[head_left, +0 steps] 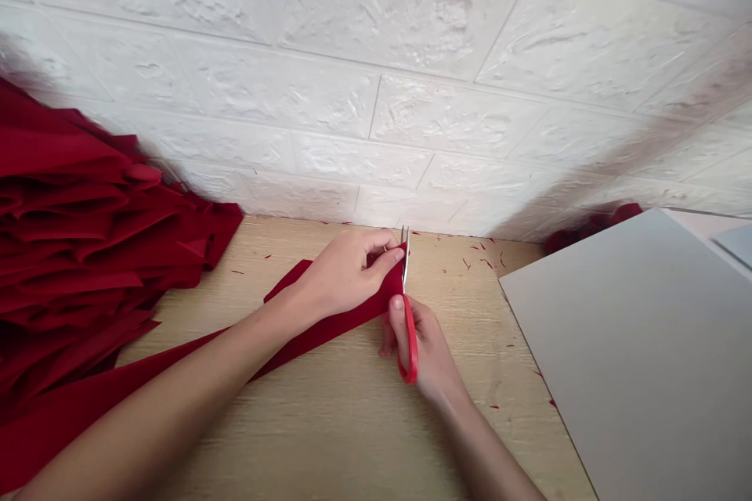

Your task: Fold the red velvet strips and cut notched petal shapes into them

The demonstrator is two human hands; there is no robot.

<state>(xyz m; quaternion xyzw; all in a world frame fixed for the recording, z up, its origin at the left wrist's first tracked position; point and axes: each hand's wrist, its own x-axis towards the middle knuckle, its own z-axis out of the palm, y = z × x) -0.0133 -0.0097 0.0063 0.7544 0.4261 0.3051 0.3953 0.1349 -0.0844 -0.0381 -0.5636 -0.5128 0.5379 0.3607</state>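
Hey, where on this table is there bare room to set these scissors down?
Bare patches of the light wood tabletop lie below the long red fabric strip, and between your right hand with the red-handled scissors and the pale grey board, though red snippets dot that side. It's crowded at far left by the heaped red fabric folds.

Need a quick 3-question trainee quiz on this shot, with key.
1. What does the right hand hold?
2. True or false: the left hand touches the red strip.
3. Fill in: scattered red snippets lie on the ____.

Key: 1. scissors; 2. true; 3. table.
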